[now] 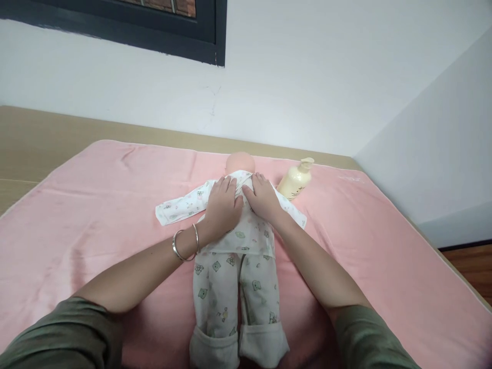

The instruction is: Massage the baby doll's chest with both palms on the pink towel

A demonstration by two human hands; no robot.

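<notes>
got a clothed doll (240,238) lying mid-frame on a pink sheet (365,256) | resting left grip (224,205) + right grip (266,199) flat on its upper body, fingers stretched out, clamped on nothing lol | also spotting a pump bottle (295,181) just right of center

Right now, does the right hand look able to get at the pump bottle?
Probably yes: the right hand rests flat on the doll's shirt, and the pump bottle is close by on its right. The bottle's pump and upper body look unobstructed; only a sleeve lies near its base.
</notes>
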